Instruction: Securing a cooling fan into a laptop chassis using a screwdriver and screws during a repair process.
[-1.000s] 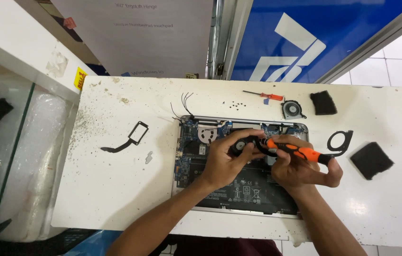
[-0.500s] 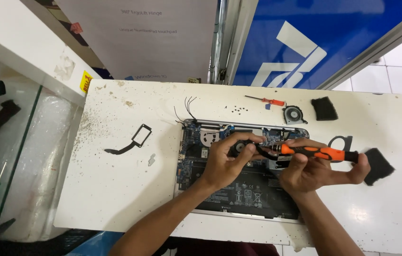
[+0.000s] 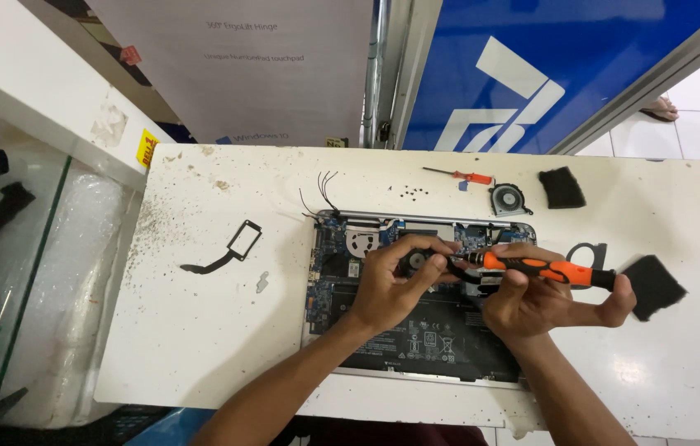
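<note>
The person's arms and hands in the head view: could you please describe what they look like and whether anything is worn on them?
Both forearms are bare from the bottom edge of the picture up to the wrists; no sleeves show. The left hand and the right hand wear no gloves, and no watch, bracelet or ring can be seen. Both arms look slim, and the fingers appear long. No marks or tattoos show.

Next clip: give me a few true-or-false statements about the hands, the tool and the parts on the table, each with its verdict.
1. The right hand holds an orange and black screwdriver. True.
2. The opened laptop lies on a white table. True.
3. The left hand rests on the table beside the laptop. False: it is over the laptop's open interior.
4. The small red screwdriver lies inside the laptop. False: it lies on the table behind it.
5. A loose fan lies behind the laptop. True.
</note>
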